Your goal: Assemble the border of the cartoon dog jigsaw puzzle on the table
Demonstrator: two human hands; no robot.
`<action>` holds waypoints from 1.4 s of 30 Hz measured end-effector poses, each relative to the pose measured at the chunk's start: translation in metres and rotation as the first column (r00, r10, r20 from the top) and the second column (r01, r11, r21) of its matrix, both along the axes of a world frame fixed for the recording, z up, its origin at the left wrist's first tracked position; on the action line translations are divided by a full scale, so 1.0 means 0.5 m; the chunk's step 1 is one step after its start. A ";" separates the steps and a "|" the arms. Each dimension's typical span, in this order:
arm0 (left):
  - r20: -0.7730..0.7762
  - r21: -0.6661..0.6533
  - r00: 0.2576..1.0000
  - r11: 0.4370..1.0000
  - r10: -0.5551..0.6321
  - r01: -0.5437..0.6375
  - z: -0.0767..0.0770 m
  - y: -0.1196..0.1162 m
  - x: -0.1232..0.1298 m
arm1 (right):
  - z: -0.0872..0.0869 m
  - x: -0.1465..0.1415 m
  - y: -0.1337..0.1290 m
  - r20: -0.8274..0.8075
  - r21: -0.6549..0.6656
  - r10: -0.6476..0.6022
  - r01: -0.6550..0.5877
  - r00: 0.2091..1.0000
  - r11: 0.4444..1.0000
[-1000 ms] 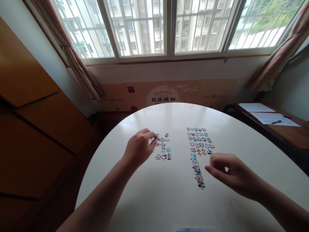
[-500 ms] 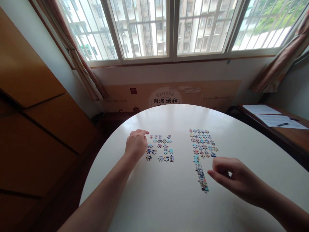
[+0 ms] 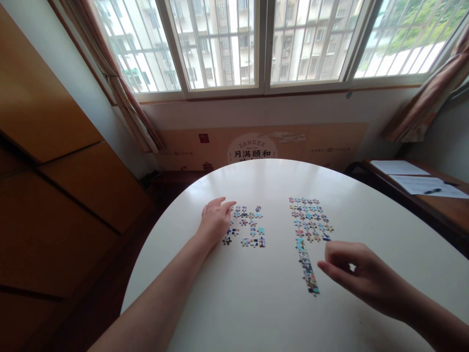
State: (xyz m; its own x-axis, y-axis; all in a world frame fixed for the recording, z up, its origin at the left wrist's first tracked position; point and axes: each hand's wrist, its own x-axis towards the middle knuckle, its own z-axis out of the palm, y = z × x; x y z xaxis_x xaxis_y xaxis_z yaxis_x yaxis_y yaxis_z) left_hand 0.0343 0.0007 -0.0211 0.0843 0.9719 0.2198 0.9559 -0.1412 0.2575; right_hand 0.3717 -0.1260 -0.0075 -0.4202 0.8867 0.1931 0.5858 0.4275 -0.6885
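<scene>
My left hand is over the left edge of the loose jigsaw pieces, its fingers stretched out and apart. The index finger reaches to the top left pieces, and some pieces are hidden beneath the hand. On the right, more loose jigsaw pieces lie in rows. Just below them runs a narrow joined strip of puzzle. My right hand is beside this strip, its fingers curled in and the thumb pointing left. Whether anything is inside those curled fingers is hidden.
The pieces lie on a round white table. Papers with a dark pen lie on a brown side table at the right. A printed cardboard panel stands below the barred window. Wooden cabinets are at the left.
My left hand has moved right and slightly up, covering more of the left pieces. My right hand keeps its curled pose beside the strip. The whole view has shifted slightly.
</scene>
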 end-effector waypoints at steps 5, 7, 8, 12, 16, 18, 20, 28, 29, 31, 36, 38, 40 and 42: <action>-0.093 -0.071 0.994 0.996 -0.056 0.049 -0.002 -0.002 0.000 | -0.001 0.000 0.000 -0.006 -0.002 0.005 -0.005 1.000 1.000; -0.109 -0.076 0.993 0.996 -0.046 0.038 -0.003 -0.002 -0.003 | -0.001 0.000 0.001 -0.006 -0.006 0.004 -0.004 1.000 1.000; -0.113 -0.076 0.993 0.997 -0.041 0.032 -0.004 -0.001 -0.004 | -0.001 0.000 0.001 -0.005 -0.008 0.004 -0.004 1.000 1.000; -0.099 -0.104 0.994 0.994 -0.035 0.025 -0.002 0.000 0.000 | -0.001 0.000 0.001 0.001 -0.011 -0.001 0.001 1.000 1.000; -0.036 -0.162 0.999 0.986 -0.031 0.024 0.000 0.006 0.004 | 0.000 -0.002 0.002 -0.007 0.005 -0.009 0.009 1.000 1.000; -0.004 -0.163 1.000 0.987 0.005 -0.005 -0.002 0.013 0.002 | 0.001 -0.003 0.002 -0.010 0.008 -0.006 0.007 1.000 1.000; 0.015 -0.145 0.998 0.987 0.068 -0.065 -0.004 0.022 -0.002 | 0.001 -0.004 0.003 -0.019 0.008 -0.006 0.006 1.000 1.000; -0.022 -0.098 0.989 0.985 0.143 -0.145 0.030 0.015 -0.046 | -0.001 -0.001 0.010 -0.040 0.016 -0.018 0.019 0.999 1.000; -0.029 -0.103 0.989 0.984 0.144 -0.146 0.040 0.009 -0.054 | -0.002 0.000 0.011 -0.042 0.019 -0.021 0.022 0.999 1.000; -0.048 -0.146 0.987 0.976 0.154 -0.159 0.058 -0.003 -0.073 | -0.003 0.002 0.013 -0.053 0.023 -0.030 0.031 0.998 0.999; -0.043 -0.177 0.983 0.967 0.180 -0.184 0.079 -0.013 -0.119 | -0.007 0.005 0.013 -0.065 0.017 -0.030 0.031 0.997 0.999; -0.028 -0.159 0.981 0.968 0.193 -0.195 0.080 -0.012 -0.130 | -0.008 0.006 0.012 -0.063 0.015 -0.024 0.025 0.998 1.000; -0.014 -0.162 0.985 0.972 0.169 -0.169 0.079 -0.013 -0.133 | -0.009 0.007 0.012 -0.062 0.016 -0.019 0.020 0.998 1.000; 0.006 -0.168 0.994 0.980 0.112 -0.110 0.079 -0.016 -0.130 | -0.008 0.008 0.012 -0.061 0.020 -0.016 0.018 0.998 1.000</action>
